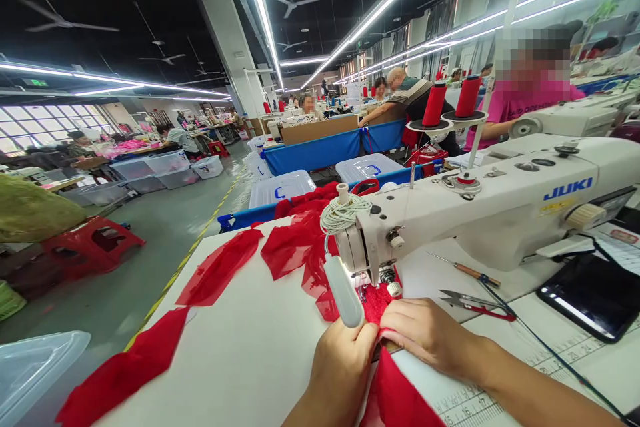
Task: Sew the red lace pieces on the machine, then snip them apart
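A white sewing machine (pixel 480 200) stands on the table, its lit needle area over a piece of red lace fabric (pixel 376 305). Just in front of the needle, my left hand (pixel 345 353) pinches the fabric's edge between thumb and fingers. Close beside it my right hand (pixel 425 333) is closed on the same fabric, fingers bent over it. Red cloth (pixel 400 390) hangs down below both hands toward me. A grey lamp head (pixel 344 292) partly covers the needle and presser foot.
Thread snips (pixel 477 303), an awl (pixel 473 271) and a phone (pixel 593 293) lie right of my right hand. Red fabric pieces (pixel 220 267) trail along the table's left side. Red thread cones (pixel 434 105) rise behind the machine. A person in pink (pixel 530 97) sits beyond.
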